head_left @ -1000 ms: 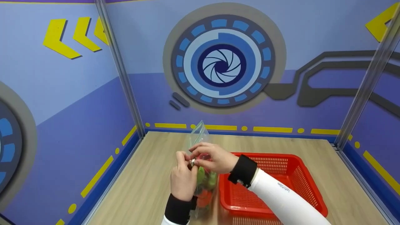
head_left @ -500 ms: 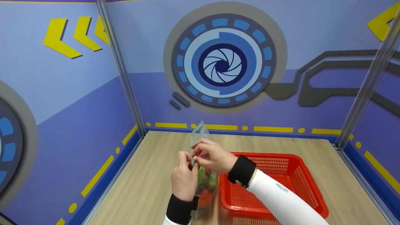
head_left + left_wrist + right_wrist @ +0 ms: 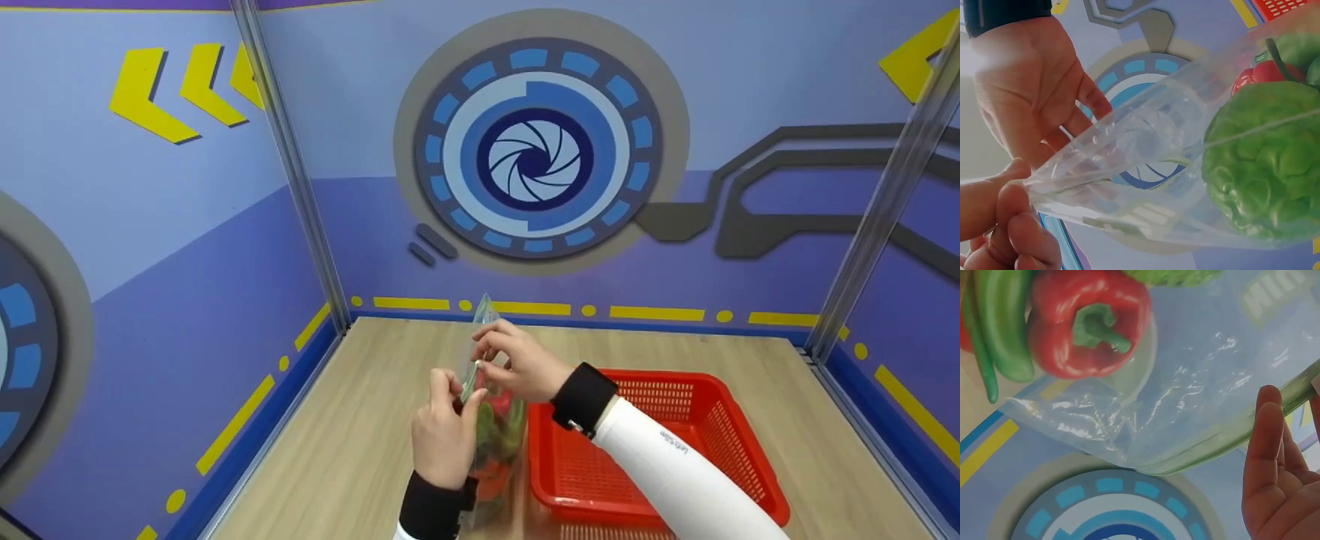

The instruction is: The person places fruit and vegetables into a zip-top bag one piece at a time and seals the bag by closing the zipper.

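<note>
A clear zip bag stands in front of me, filled with vegetables. Through its plastic show a bumpy round green vegetable, a red bell pepper and a long green pepper. My left hand pinches the bag's mouth by the seal, thumb against the fingers. Farther along the same edge, my right hand pinches the seal between thumb and forefinger, with a small white piece at the tips. In the left wrist view the bag is stretched from the pinching fingers. Orange-red vegetables lie low in the bag.
A red plastic basket with perforated walls stands right of the bag, under my right forearm. The wooden table is bounded by printed blue panels with metal corner posts.
My right hand has slid along the bag's seal, up and away from my left hand, opening a gap between them. The left hand stays nearly in place.
</note>
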{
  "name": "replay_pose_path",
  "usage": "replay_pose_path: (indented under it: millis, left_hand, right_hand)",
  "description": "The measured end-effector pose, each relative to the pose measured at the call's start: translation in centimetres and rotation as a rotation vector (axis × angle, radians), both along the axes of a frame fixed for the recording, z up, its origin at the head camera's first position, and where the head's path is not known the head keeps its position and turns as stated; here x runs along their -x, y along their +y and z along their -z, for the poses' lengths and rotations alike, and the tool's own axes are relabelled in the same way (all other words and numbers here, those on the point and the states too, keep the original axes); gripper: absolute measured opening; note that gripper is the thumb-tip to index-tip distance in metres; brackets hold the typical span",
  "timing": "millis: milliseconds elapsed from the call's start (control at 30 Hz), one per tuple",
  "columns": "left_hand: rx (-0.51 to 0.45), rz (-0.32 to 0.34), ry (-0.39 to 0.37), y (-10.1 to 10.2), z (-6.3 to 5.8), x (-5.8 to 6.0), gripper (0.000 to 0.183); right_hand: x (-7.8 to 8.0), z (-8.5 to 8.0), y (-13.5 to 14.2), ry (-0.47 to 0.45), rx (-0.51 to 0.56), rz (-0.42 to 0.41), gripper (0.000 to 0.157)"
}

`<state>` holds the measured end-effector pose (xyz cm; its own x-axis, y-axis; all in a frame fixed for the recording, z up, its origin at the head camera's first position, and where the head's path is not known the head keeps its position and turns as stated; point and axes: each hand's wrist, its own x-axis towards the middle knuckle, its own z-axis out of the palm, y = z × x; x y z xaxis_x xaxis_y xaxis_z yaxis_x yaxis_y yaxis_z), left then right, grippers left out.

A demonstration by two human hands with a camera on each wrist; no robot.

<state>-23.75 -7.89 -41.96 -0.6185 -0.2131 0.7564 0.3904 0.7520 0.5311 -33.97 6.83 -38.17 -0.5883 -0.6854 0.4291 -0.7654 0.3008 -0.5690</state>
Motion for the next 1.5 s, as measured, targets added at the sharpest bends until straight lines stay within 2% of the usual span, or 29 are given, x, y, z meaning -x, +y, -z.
replay_pose_path:
  millis: [367,767,1167,1367,1500]
  left_hand:
    - [-0.02,0.016,-0.035,0.0,0.1,0.0,0.043]
    - [-0.02,0.056,-0.027,0.2,0.1,-0.5,0.041]
    - [-0.038,0.073,-0.066,0.5,0.2,-1.1,0.037]
    - [-0.06,0.078,-0.108,0.6,0.2,-1.5,0.036]
    - [-0.06,0.072,-0.104,0.7,0.3,-1.6,0.037]
  right_hand:
    - [1.9,0.6,0.1,0.064,-0.003,0.086,0.011]
    - [3.4,1.3,0.0,0.232,-0.056,0.218,0.009]
    - [5.3,1.9,0.4,0.282,-0.177,0.34,0.009]
    - [6.2,2.3,1.0,0.283,-0.198,0.404,0.01]
    - [6.7,2.6,1.2,0.282,-0.192,0.463,0.01]
